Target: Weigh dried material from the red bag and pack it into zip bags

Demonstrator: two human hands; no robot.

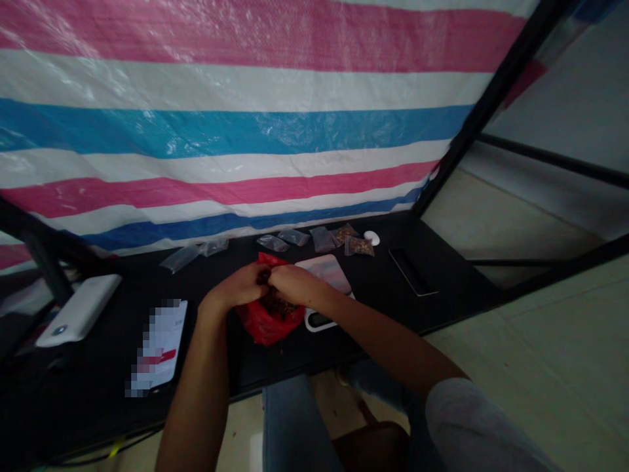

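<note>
A red plastic bag (270,331) lies open on the black table, with small brown pieces (279,305) inside. Over its left rim is my left hand (243,285), its fingers curled in at the bag's mouth. My right hand (292,283) is closed over the top of the bag, its fingertips meeting those of the left. What either hand holds is hidden and dark. Partly under my right wrist sits a white scale (327,270). Behind it lie two small clear bags of brown pieces (360,246) and several flat clear bags (322,239).
On the black table (388,308), a dark phone (411,271) lies at right, near a white round object (372,237). At left are a white device (81,309) and a pale card-like item (164,337). A striped sheet (236,131) hangs behind.
</note>
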